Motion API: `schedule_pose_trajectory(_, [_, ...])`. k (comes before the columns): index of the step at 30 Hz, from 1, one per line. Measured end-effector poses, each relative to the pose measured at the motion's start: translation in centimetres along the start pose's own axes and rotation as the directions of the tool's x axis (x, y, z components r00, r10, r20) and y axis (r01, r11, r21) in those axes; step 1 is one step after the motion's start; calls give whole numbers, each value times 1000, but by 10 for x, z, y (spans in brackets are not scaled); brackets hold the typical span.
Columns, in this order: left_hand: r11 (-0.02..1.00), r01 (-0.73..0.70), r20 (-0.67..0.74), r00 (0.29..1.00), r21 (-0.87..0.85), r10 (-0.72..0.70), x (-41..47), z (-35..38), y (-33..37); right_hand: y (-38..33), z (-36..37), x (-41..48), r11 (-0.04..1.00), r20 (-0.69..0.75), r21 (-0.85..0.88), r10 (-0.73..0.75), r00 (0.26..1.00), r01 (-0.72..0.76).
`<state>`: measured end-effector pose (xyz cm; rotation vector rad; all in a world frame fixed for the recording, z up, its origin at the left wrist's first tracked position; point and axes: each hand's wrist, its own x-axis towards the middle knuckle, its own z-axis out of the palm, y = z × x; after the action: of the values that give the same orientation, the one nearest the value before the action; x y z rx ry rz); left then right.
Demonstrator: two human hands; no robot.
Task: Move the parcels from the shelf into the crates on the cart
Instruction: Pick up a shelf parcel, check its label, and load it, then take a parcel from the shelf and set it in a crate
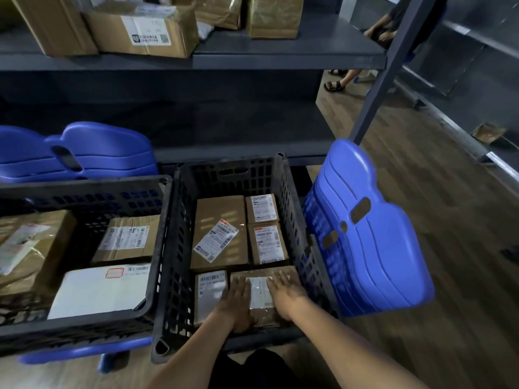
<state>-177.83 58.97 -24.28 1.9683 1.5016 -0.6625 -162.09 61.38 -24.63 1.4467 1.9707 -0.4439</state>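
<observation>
Two black slatted crates stand side by side on a blue cart. Inside the right crate lie several brown parcels with white labels. My left hand and my right hand rest flat, fingers straight, on a brown taped parcel in that crate's near right corner. The left crate holds brown boxes and a white parcel. Up on the grey shelf stand more cardboard parcels, among them a labelled box.
Blue plastic cart panels rise behind the left crate and right of the right crate. A grey shelf post slants at the right. Another person's legs and sandals show beyond the shelf. Wooden floor lies to the right.
</observation>
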Motion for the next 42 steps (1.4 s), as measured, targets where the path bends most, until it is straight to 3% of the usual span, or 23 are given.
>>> schedule_pose_trajectory(7, [995,-33,104,994,98,23,4,-3,-1,3,3,12,996,162,-86,-13,987,27])
schedule_pose_trajectory(14, [992,-23,91,996,122,12,5,-7,-3,1,-1,12,998,146,-55,-13,989,22])
schedule_pose_trajectory(21, [996,53,-85,995,73,-46,-37,-37,4,2,-41,-37,995,-61,39,-92,994,95])
schedule_pose_trajectory(29, [996,81,-275,959,34,-68,-113,-134,-9,15,-149,-95,971,-248,138,-156,956,194])
schedule_pose_trajectory(33, [993,112,-418,904,33,-88,-138,-183,-25,18,-204,-103,961,-411,88,-204,889,261])
schedule_pose_trajectory(37, [983,183,-576,804,8,-145,-160,-232,-50,9,-264,-111,953,-570,33,-231,789,302])
schedule_pose_trajectory(42, [966,257,-671,715,-6,-194,-191,-287,-90,-10,-336,-119,951,-654,-33,-254,713,309])
